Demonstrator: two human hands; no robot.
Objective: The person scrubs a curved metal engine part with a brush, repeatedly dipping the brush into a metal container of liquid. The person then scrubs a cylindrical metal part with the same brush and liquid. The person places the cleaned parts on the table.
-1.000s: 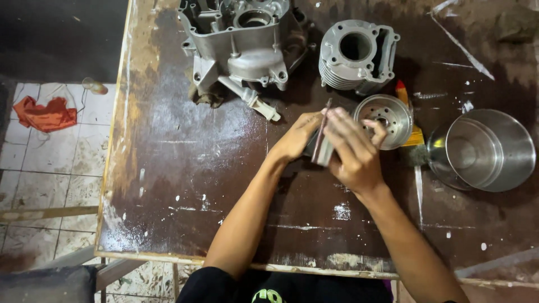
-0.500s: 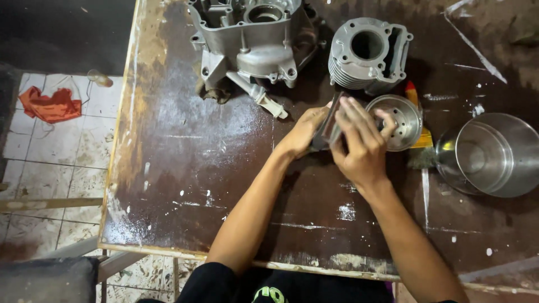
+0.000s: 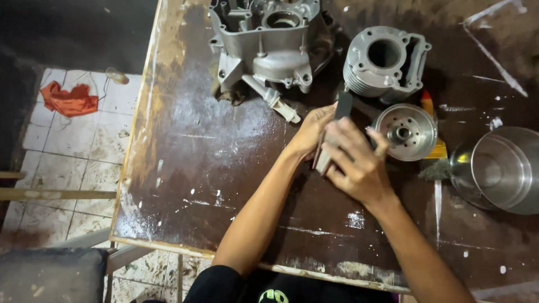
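Note:
Both my hands grip one flat, dark metal part (image 3: pixel 341 106) above the middle of a worn brown table (image 3: pixel 196 168). My left hand (image 3: pixel 307 132) holds its left side, fingers curled around the edge. My right hand (image 3: pixel 353 163) covers its lower part from the right, so only the top end and a pale lower corner show. A round silver drum with holes (image 3: pixel 405 132) lies just right of my right hand.
A grey engine crankcase (image 3: pixel 268 42) and a finned cylinder block (image 3: pixel 384 62) stand at the table's far side. A steel pot (image 3: pixel 502 168) sits at right, a yellow-handled brush (image 3: pixel 435 148) beside the drum. An orange rag (image 3: pixel 68 98) lies on the tiled floor at left.
My hands have turned the flat part more upright and slid along it. The view has shifted, so everything sits further right and lower in the picture.

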